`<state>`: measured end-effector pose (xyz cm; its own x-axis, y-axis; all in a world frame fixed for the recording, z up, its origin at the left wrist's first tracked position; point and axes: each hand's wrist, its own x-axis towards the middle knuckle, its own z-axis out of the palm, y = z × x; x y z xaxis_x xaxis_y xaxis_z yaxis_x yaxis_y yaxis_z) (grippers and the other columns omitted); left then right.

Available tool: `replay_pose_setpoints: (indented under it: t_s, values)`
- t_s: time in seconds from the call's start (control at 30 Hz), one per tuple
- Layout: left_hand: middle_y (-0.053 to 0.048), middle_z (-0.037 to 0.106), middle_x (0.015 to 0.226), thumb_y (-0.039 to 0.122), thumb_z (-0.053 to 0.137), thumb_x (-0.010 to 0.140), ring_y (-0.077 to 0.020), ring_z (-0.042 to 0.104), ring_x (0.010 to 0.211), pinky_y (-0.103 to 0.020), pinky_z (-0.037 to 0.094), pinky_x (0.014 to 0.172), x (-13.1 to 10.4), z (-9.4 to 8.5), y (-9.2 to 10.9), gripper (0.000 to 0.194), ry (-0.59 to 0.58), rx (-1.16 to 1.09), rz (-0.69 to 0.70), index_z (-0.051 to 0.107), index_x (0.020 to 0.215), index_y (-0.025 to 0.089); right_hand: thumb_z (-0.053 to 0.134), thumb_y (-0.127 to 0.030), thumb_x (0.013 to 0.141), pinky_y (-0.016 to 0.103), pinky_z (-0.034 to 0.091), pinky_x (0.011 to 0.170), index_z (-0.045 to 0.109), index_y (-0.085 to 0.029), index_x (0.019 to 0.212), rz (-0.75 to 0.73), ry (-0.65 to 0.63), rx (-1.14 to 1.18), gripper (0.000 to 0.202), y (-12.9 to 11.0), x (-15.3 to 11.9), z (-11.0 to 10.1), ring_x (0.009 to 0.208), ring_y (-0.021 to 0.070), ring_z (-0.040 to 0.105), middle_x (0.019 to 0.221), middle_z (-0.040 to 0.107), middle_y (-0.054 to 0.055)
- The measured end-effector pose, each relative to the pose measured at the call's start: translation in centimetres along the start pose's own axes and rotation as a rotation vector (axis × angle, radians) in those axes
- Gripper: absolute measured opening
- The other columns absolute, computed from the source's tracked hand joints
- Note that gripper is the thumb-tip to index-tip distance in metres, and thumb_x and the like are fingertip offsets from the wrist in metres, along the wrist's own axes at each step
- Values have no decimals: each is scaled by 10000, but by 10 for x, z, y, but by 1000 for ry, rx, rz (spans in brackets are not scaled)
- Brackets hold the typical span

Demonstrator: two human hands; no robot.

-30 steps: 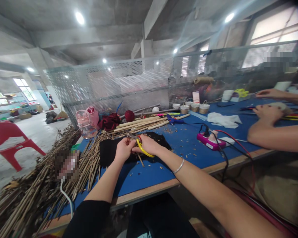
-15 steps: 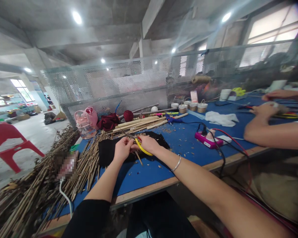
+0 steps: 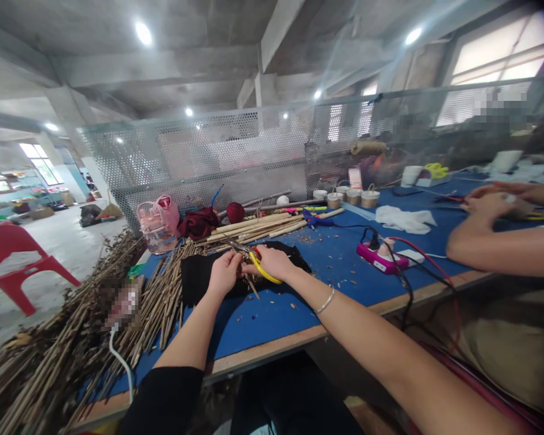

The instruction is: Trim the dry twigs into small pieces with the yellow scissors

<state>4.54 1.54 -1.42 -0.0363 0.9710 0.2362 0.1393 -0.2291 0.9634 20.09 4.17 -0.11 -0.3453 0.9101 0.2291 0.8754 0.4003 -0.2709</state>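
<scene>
My right hand [image 3: 272, 263] is wrapped round the yellow handle of a pair of pruning shears [image 3: 268, 277]. Their metal blades point left and away from me, above a black cloth [image 3: 194, 281]. Close beside it, my left hand [image 3: 224, 272] pinches a thin stick [image 3: 254, 291], whose lower end pokes out toward me beneath the hands. The fingers of both hands nearly meet, and they hide where the blades and the stick come together. Small chips and scraps lie on the cloth and around it.
A heap of thin twigs [image 3: 158, 308] spreads along the left. Behind the cloth lie pale sticks [image 3: 254, 225] and a blue glue gun [image 3: 316, 220]. A purple power strip [image 3: 381, 260] with cables sits right, near a co-worker's hands [image 3: 494, 202]. A mesh screen [image 3: 236, 145] backs the blue table [image 3: 335, 284].
The shears and my right hand have shifted slightly, with more of the blades showing. My left hand keeps its pinch. The co-worker's hands have come closer together.
</scene>
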Motion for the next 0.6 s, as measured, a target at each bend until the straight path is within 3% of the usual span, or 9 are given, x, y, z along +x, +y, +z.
replay_pose_setpoints:
  t_s: [0.27,0.6]
  values:
    - [-23,621,637,384,468,785,-127,541,567,-213,407,543,-3,-3,5,280,9,255,217,606,698,157,592,-662,612,257,383,652,500,-176,956,-110,33,164,603,-7,-5,-2,865,224,598,936,618,84]
    - [11,554,555,414,484,767,-111,511,432,-223,430,446,-5,0,7,271,-2,154,111,536,668,168,485,-740,633,250,374,606,536,-208,917,-44,48,124,606,-7,-4,2,799,215,608,855,646,63]
